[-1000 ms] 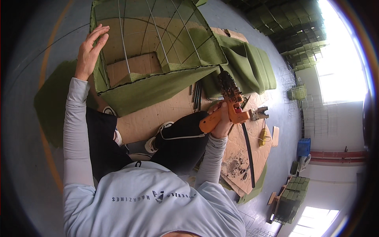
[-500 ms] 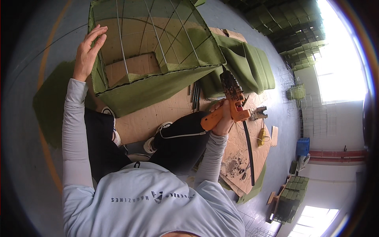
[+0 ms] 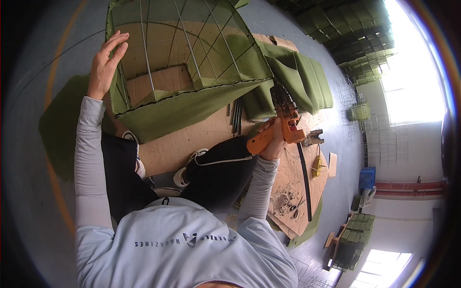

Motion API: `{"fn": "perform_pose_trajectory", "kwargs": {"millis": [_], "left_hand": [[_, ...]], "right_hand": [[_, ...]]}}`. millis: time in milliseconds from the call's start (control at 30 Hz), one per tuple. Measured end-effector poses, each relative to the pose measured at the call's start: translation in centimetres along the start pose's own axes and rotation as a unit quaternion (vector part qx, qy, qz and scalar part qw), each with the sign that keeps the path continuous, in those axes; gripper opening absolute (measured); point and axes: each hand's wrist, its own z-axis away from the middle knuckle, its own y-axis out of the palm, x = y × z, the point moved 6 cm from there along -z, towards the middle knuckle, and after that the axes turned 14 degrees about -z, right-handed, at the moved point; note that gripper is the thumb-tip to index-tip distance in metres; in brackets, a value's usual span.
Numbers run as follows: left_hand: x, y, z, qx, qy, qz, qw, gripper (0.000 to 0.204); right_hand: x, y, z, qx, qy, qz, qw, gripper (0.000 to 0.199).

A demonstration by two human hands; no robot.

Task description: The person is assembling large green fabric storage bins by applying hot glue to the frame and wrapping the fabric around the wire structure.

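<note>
My right hand (image 3: 273,140) grips an orange hot glue gun (image 3: 261,142), its front end crusted with dark residue. A long black glue stick (image 3: 305,185) sticks out of its back, and a pale cord runs from the handle across my leg. The crusted nozzle is close to the right corner of a green felt box (image 3: 192,103) with metal wires across its open side. Against the box's left edge, my left hand (image 3: 102,67) lies with its fingers stretched out. A dark line runs along the near felt edge.
Folded green felt (image 3: 300,79) lies right of the box. Dark sticks (image 3: 237,117) rest on the cardboard below. On a stained cardboard sheet (image 3: 283,175) at the right are scissors (image 3: 297,207) and a yellow object (image 3: 317,166). Green boxes (image 3: 355,33) are stacked at the back right.
The glue gun and my right hand have shifted slightly right and down, away from the box corner. My left hand stays almost where it was on the box edge.
</note>
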Motion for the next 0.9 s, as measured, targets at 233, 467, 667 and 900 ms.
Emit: {"fn": "perform_pose_trajectory", "kwargs": {"millis": [233,467,667,900], "left_hand": [[0.0,0.0,0.0,0.001,0.002,-0.004,1.0,0.041],[0.1,0.0,0.0,-0.001,0.001,0.002,1.0,0.041],[0.0,-0.2,-0.1,0.001,-0.004,0.0,1.0,0.04],[0.1,0.0,0.0,-0.001,0.001,-0.003,1.0,0.041]], "right_hand": [[0.4,0.9,-0.1,0.01,-0.03,-0.017,0.999,0.025],[0.6,1.0,0.2,0.008,-0.02,-0.017,1.0,0.024],[0.5,1.5,1.3,0.019,-0.002,-0.015,1.0,0.021],[0.1,1.3,1.9,0.04,-0.001,0.001,0.999,0.015]]}}
